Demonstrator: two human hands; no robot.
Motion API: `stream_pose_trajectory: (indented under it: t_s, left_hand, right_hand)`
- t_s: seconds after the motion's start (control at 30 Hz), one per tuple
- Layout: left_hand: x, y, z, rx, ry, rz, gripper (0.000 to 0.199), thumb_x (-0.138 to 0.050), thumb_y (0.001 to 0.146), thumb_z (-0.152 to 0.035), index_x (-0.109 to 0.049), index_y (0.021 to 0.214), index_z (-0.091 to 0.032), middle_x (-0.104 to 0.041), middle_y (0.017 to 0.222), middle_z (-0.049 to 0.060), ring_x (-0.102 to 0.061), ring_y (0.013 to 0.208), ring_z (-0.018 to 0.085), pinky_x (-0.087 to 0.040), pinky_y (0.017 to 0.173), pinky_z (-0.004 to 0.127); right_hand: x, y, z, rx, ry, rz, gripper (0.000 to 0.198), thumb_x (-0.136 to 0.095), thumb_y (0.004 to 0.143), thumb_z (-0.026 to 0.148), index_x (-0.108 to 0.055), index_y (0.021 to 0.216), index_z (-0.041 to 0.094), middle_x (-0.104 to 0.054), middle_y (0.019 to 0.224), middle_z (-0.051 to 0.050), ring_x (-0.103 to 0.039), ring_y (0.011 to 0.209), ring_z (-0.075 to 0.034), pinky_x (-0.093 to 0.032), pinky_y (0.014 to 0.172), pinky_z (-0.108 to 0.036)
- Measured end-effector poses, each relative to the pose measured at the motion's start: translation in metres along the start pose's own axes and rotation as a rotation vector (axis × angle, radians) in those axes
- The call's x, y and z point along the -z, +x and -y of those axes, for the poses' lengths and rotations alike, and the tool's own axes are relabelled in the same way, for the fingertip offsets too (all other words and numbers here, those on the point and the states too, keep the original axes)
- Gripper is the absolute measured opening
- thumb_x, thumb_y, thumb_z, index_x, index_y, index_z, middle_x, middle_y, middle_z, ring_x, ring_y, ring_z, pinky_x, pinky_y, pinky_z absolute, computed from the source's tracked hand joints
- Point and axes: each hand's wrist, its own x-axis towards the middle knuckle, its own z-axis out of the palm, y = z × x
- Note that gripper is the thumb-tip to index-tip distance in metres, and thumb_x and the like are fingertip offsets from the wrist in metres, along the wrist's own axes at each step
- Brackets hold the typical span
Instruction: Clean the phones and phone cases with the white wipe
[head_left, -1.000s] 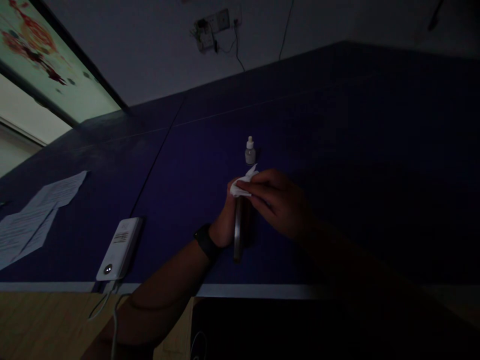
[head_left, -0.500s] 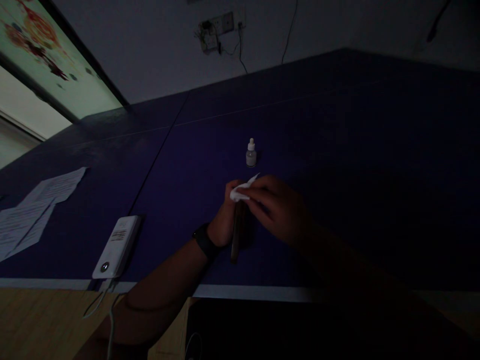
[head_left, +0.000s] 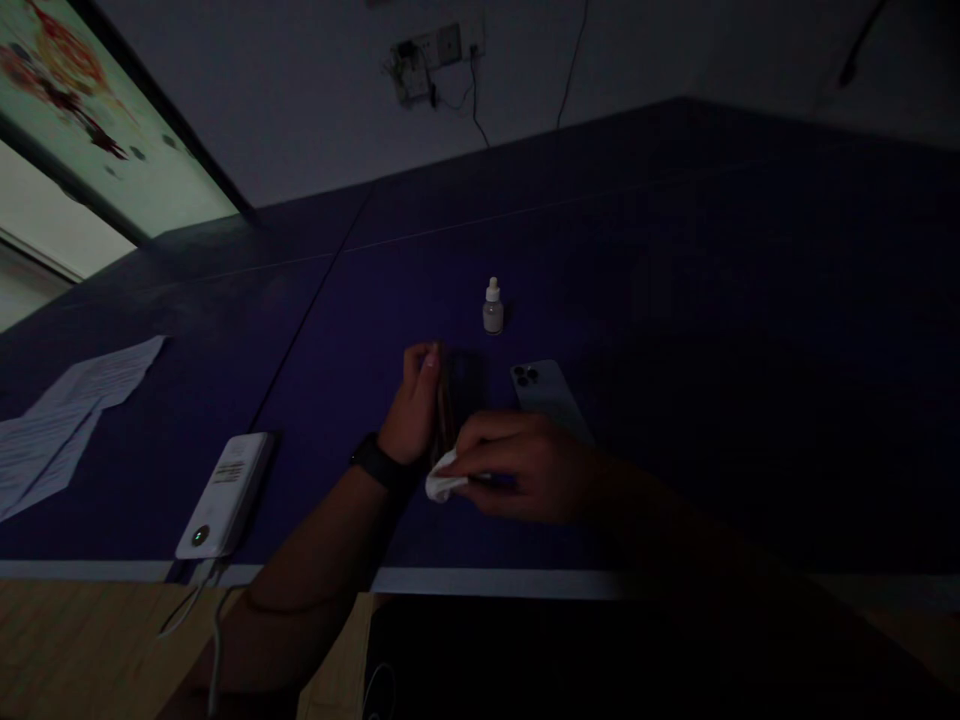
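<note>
My left hand (head_left: 414, 405) grips a thin brownish piece that looks like a phone case (head_left: 445, 405), tilted up on its edge. In my right hand (head_left: 525, 465) a crumpled white wipe (head_left: 444, 482) is pinched, pressed at the near end of the case. Partly behind that hand, a pale smartphone (head_left: 551, 390) lies with its camera lenses facing up. Beyond both hands stands a small dropper bottle (head_left: 493, 312) with a white cap. The dim light hides the detail of the case.
To the left, a white power bank (head_left: 226, 495) with a cable lies near the front edge of the blue table (head_left: 405, 250). Printed sheets (head_left: 82, 410) are farther left. Wall sockets (head_left: 427, 60) with cords are at the back.
The wipe in my right hand has moved from the far end of the case toward me. My left hand has shifted left with the case. The smartphone now shows.
</note>
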Motion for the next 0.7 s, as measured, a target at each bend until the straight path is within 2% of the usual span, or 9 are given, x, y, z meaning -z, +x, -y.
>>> stream_pose_trajectory:
  t_s: [0.17,0.3,0.4,0.53,0.7]
  left_hand:
    - [0.008,0.006,-0.008,-0.026,0.509,0.065,0.053,-0.041,0.097,-0.066,-0.044,0.129,-0.024,-0.069,0.096,0.008,-0.067,0.083,0.025,-0.05,0.074,0.037]
    - [-0.002,0.006,-0.016,0.01,0.834,0.126,0.056,-0.042,0.096,-0.066,-0.043,0.133,-0.023,-0.068,0.113,0.015,-0.07,0.094,0.032,-0.051,0.077,0.04]
    - [-0.011,0.004,-0.018,0.062,1.063,0.113,0.059,-0.036,0.098,-0.066,-0.044,0.136,-0.021,-0.064,0.119,0.017,-0.07,0.096,0.033,-0.052,0.076,0.04]
    - [-0.016,0.004,-0.014,0.068,1.2,0.102,0.065,-0.027,0.098,-0.07,-0.05,0.136,-0.022,-0.058,0.122,0.017,-0.069,0.098,0.034,-0.052,0.077,0.041]
    - [-0.016,0.007,-0.01,0.008,1.191,0.098,0.07,-0.028,0.094,-0.076,-0.053,0.138,-0.028,-0.051,0.128,0.017,-0.064,0.108,0.036,-0.052,0.079,0.043]
  right_hand:
    - [0.017,0.001,-0.007,-0.123,-0.12,-0.319,0.01,-0.067,0.093,0.018,-0.075,0.1,0.018,-0.069,0.088,-0.003,-0.065,0.074,-0.011,-0.052,0.065,-0.024]
    - [0.021,0.001,-0.015,-0.189,-0.146,-0.405,0.009,-0.065,0.095,0.022,-0.074,0.094,0.019,-0.069,0.086,-0.002,-0.064,0.074,-0.012,-0.051,0.065,-0.024]
    - [0.02,0.001,-0.022,-0.242,-0.136,-0.424,0.011,-0.065,0.095,0.025,-0.074,0.092,0.02,-0.068,0.085,-0.002,-0.064,0.074,-0.013,-0.051,0.065,-0.025]
    - [0.023,0.0,-0.03,-0.287,-0.155,-0.443,0.014,-0.065,0.095,0.027,-0.075,0.09,0.019,-0.067,0.084,-0.002,-0.062,0.074,-0.013,-0.049,0.064,-0.026]
    - [0.025,-0.004,-0.043,-0.352,-0.159,-0.51,0.02,-0.065,0.094,0.032,-0.072,0.08,0.019,-0.063,0.082,-0.001,-0.061,0.074,-0.014,-0.047,0.063,-0.026]
